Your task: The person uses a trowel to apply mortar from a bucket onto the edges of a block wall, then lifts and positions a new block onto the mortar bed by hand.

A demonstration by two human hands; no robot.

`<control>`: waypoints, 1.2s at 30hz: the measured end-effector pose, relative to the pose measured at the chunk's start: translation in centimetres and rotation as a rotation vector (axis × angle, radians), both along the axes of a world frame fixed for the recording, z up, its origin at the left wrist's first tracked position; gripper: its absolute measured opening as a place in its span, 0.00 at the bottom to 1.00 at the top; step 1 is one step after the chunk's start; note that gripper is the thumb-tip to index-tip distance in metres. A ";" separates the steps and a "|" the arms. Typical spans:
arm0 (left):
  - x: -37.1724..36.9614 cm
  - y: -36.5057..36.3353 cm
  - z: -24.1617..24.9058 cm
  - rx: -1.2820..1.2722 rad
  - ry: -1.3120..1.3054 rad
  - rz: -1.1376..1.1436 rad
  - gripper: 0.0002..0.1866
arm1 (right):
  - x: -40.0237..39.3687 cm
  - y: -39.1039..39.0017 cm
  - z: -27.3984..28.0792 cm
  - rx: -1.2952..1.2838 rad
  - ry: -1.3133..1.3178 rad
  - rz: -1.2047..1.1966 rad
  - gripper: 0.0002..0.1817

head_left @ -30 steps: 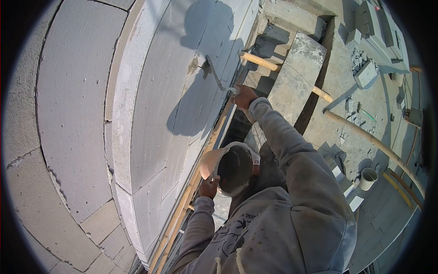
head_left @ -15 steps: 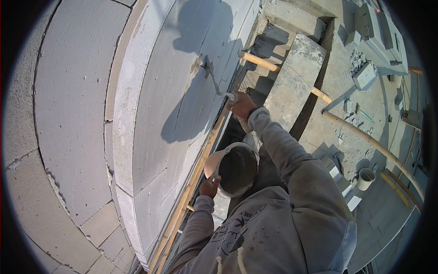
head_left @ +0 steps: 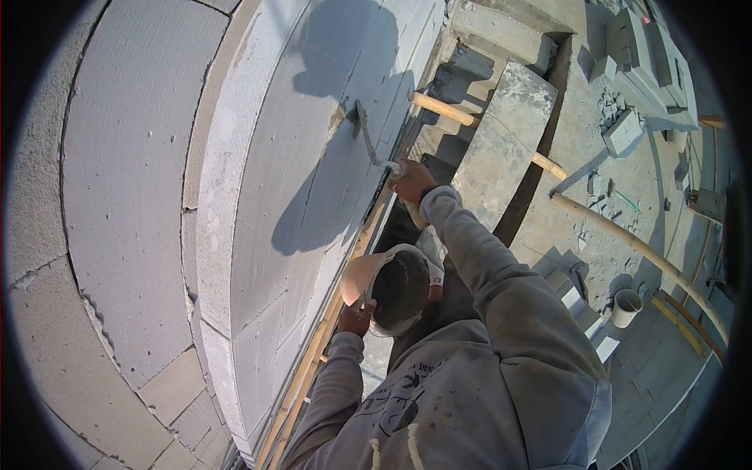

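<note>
My right hand [head_left: 410, 182] is closed round the handle of a trowel [head_left: 367, 141], arm stretched forward. The trowel's blade lies against the block wall [head_left: 270, 149], beside a wet patch of mortar [head_left: 335, 121] in the shadow of my head and arm. Close to my body, my left hand [head_left: 357, 318] grips the rim of a pale bucket [head_left: 356, 278]. Its mouth faces up towards me, with grey mortar [head_left: 402, 291] inside.
A timber rail [head_left: 317, 348] runs along the wall's foot. Beyond my right arm lies a worn plank [head_left: 505, 141] over wooden poles [head_left: 445, 108]. On the floor to the right are a long pole [head_left: 627, 235], stacked blocks [head_left: 642, 59], rubble and another bucket [head_left: 626, 308].
The trowel's blade has turned on the wall and now shows more edge-on. The bucket has shifted slightly left with my left hand, and my right hand has moved a little down and left.
</note>
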State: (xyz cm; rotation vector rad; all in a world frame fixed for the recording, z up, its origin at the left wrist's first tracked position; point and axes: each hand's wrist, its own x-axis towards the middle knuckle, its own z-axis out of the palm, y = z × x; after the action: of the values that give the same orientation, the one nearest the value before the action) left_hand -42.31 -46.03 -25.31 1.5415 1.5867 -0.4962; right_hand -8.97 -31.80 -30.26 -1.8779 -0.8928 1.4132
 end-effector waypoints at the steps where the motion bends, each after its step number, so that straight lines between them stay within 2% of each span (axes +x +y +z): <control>1: 0.0 0.1 0.1 0.002 0.005 -0.001 0.33 | -0.2 0.0 0.4 0.002 0.005 -0.001 0.35; 3: 0.2 -0.1 0.5 0.011 0.022 0.013 0.32 | -0.5 -1.1 1.6 -0.049 -0.034 0.126 0.34; 7: 0.0 0.0 -0.7 -0.018 -0.002 0.038 0.32 | 0.2 -4.4 4.3 0.054 -0.137 0.319 0.27; 8: 0.0 0.2 -1.1 -0.018 0.012 0.014 0.32 | 0.5 -4.4 5.9 -0.047 -0.011 0.272 0.25; 9: 0.2 0.5 -0.7 -0.023 0.032 -0.010 0.32 | 0.4 -3.9 5.8 -0.048 -0.006 0.275 0.25; 11: 0.7 0.5 0.3 -0.030 0.033 0.000 0.33 | 0.3 -2.9 5.3 -0.069 0.223 0.020 0.25; 14: 0.5 0.2 0.0 -0.018 0.022 0.004 0.33 | -2.3 -0.4 7.0 0.008 0.146 -0.010 0.27; 16: -0.1 -0.3 -0.8 -0.006 0.016 0.000 0.33 | -6.1 -0.5 8.5 -0.010 -0.085 0.011 0.27; 17: -0.4 -0.4 -1.2 -0.008 0.000 0.015 0.32 | -6.9 -1.8 8.8 -0.011 -0.090 0.006 0.27; 19: -0.2 0.0 -1.0 -0.007 -0.015 0.031 0.32 | -8.4 -3.7 8.5 -0.045 -0.072 0.076 0.27; 22: 0.8 0.9 0.3 -0.028 0.002 0.037 0.32 | -5.8 -6.2 6.7 -0.005 0.005 0.176 0.27; 24: 1.1 1.1 0.8 -0.055 -0.014 0.041 0.31 | -4.0 -5.2 4.9 -0.001 0.086 -0.009 0.25; 26: 1.1 0.7 0.3 -0.025 0.001 0.011 0.30 | -2.3 -2.2 1.8 0.023 0.027 -0.099 0.22; 28: 0.9 0.4 0.4 0.002 0.024 -0.018 0.30 | -0.5 0.4 4.8 -0.023 0.235 -0.184 0.21; 29: 0.9 0.3 0.7 -0.003 0.014 -0.009 0.30 | -1.0 0.9 4.0 -0.033 0.244 -0.186 0.21; 32: 0.4 0.2 0.8 -0.004 0.005 -0.009 0.29 | -3.0 0.5 3.0 -0.005 0.000 -0.019 0.24; 36: 0.0 0.4 0.6 -0.005 0.000 -0.016 0.30 | -6.6 -5.6 3.3 0.012 -0.018 0.156 0.27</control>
State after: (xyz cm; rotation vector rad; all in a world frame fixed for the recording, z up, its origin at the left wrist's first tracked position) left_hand -42.27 -45.64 -24.73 1.5516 1.5731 -0.5094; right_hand -15.59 -37.43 -26.91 -1.8487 -1.0744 1.4803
